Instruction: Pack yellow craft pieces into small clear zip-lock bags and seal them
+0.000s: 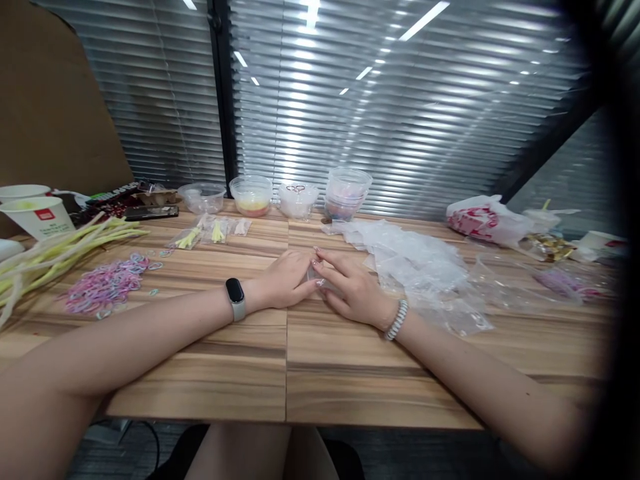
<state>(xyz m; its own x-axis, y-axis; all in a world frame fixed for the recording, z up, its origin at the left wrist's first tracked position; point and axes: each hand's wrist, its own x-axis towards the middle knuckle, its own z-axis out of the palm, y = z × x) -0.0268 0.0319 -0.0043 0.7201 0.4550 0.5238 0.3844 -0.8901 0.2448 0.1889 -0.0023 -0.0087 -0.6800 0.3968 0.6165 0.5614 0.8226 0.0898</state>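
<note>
My left hand (289, 279) and my right hand (353, 285) meet over the middle of the wooden table (240, 373). A small clear plastic bag (313, 272) shows between them, pinched by the fingers of both hands; part of it is hidden under them. To the right of my right hand lies a spread pile of clear plastic bags (415, 257). Small filled bags with yellow pieces (218, 231) lie beyond my left hand. A heap of pink, purple and blue loops (107, 283) is on the left.
Clear tubs (251, 195) and a stack of bowls (347, 192) stand along the back. Yellow and white strips (60, 250) and paper cups (40, 217) are at left. A red and white bag (483, 220) sits at back right, near crumpled clear plastic (520, 280).
</note>
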